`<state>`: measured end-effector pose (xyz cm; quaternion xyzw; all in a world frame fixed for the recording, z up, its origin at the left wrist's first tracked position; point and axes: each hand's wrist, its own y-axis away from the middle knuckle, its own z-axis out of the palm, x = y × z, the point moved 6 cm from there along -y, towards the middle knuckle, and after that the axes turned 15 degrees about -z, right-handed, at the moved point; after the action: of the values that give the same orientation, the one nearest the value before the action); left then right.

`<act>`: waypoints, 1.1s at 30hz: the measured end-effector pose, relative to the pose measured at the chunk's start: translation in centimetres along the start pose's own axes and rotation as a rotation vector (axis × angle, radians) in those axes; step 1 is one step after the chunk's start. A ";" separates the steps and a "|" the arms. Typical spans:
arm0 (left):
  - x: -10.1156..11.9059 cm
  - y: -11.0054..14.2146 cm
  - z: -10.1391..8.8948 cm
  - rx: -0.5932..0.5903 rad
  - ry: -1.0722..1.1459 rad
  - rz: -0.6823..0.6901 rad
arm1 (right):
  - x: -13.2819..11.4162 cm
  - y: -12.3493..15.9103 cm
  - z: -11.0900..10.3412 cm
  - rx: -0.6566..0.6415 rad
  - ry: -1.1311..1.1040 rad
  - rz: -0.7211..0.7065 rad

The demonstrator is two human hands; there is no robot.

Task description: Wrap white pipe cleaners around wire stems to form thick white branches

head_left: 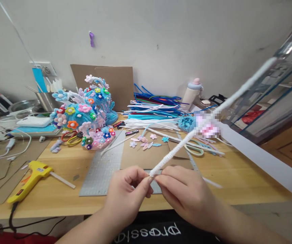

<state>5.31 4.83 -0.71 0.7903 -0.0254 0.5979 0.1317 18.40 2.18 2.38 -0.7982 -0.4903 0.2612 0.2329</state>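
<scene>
Slanting up and rightward above the grey cutting mat (92, 184), a long white fuzzy stem (172, 154) is held by its lower end over the mat's near half. That end is pinched between thumb and forefinger of the left hand (127, 193), and the bent fingers of the right hand (185, 188) are closed on it from the other side (part of the stem's upper length is hidden by a blurred patch). Left of the mat, a yellow glue gun (35, 173) is laid on its side, with a pale glue stick (62, 180) seen protruding from it. On the mat itself, a sheet of brown cardboard (133, 162) is placed, and small pastel flowers (153, 136) are scattered over it. By the mat's right edge, pale green scissor handles (196, 155) are seen. Beyond the mat's far left corner, flower-studded ornaments (81, 109) are grouped. Directly behind the mat, blue, white and red fuzzy stems (152, 110) are heaped, and past its far right corner a white bottle (191, 97) is stood. Farther behind the mat, a brown panel (117, 79) is propped before the wall (140, 30), to which a purple ribbon (92, 39) is fixed.
</scene>
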 end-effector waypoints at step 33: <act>-2.9 0.4 5.8 -0.864 0.773 -0.580 | 4.2 -0.8 3.3 0.417 -1.005 0.074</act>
<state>9.86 2.73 -4.88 0.3686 0.0002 0.7153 0.5938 17.32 6.65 -0.40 -0.5289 -0.4504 0.7102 0.1140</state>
